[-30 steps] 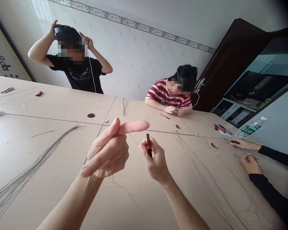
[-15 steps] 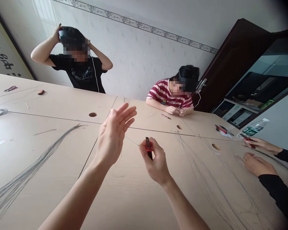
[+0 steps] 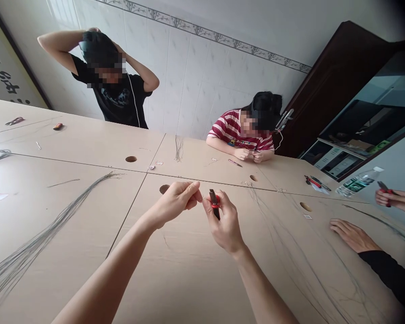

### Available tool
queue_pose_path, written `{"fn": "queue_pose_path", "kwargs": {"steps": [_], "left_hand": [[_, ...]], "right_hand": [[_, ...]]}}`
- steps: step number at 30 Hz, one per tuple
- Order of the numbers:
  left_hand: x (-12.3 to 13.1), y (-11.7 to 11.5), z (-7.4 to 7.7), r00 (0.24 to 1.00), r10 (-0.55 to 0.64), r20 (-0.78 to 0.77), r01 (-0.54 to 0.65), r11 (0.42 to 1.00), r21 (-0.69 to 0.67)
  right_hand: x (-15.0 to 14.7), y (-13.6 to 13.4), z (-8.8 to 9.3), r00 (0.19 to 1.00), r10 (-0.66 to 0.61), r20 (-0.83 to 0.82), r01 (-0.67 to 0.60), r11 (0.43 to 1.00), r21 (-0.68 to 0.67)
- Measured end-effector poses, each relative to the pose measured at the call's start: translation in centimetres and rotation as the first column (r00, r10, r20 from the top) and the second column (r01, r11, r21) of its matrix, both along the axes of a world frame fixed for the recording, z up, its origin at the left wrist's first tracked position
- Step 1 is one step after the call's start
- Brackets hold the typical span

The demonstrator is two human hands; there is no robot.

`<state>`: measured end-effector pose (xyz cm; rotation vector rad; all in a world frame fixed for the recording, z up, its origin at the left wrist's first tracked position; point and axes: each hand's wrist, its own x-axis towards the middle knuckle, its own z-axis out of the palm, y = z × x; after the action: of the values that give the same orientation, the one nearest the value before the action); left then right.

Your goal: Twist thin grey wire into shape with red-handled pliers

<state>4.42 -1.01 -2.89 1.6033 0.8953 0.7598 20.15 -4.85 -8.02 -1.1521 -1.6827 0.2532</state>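
My right hand [image 3: 224,222] is wrapped round red-handled pliers [image 3: 214,203], their dark jaws pointing up and away from me. Close beside it, my left hand [image 3: 175,201] is closed in a pinch, thumb against fingers. A short bit of thin wire [image 3: 202,198] shows between the two hands' fingertips; most of it is hidden. Both hands are held above the table [image 3: 189,283]. Under my left wrist lies a fine curved strand [image 3: 166,242].
Bundles of long grey wire lie at left [image 3: 67,211] and right [image 3: 290,243]. A co-worker's hand [image 3: 353,236] rests at right, the other holding pliers [image 3: 386,189]. Two people sit opposite. A water bottle [image 3: 359,182] and tools [image 3: 315,182] stand farther right. Round holes [image 3: 131,159] pierce the tabletop.
My left hand has gone from open and raised to a pinch, lower and right, beside my right hand. The pliers stay in my right hand. The co-worker's hands at right have moved apart.
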Motion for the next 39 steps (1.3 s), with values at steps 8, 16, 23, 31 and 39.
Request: {"fn": "queue_pose_path", "kwargs": {"steps": [8,16,23,31,39], "left_hand": [[-0.7,0.4,-0.1,0.998,-0.03,-0.059,0.028,0.999,-0.035],[-1.0,0.4,0.2,0.995,-0.019,-0.099,0.016,0.999,-0.036],[-1.3,0.6,0.2,0.992,-0.017,-0.125,0.012,0.999,-0.045],[-1.4,0.5,0.3,0.993,0.013,-0.116,-0.016,1.0,-0.022],[-0.8,0.5,0.0,0.982,0.068,-0.175,-0.066,0.998,0.013]], "right_hand": [[-0.2,-0.2,0.1,1.0,0.018,0.002,-0.018,1.0,0.012],[-0.1,-0.1,0.0,0.999,0.013,0.031,-0.014,1.0,0.027],[-0.2,-0.2,0.2,0.998,0.035,0.05,-0.037,0.998,0.047],[-0.2,-0.4,0.3,0.997,0.047,0.066,-0.05,0.998,0.039],[-0.2,-0.2,0.5,0.997,0.023,0.072,-0.027,0.998,0.061]]}}
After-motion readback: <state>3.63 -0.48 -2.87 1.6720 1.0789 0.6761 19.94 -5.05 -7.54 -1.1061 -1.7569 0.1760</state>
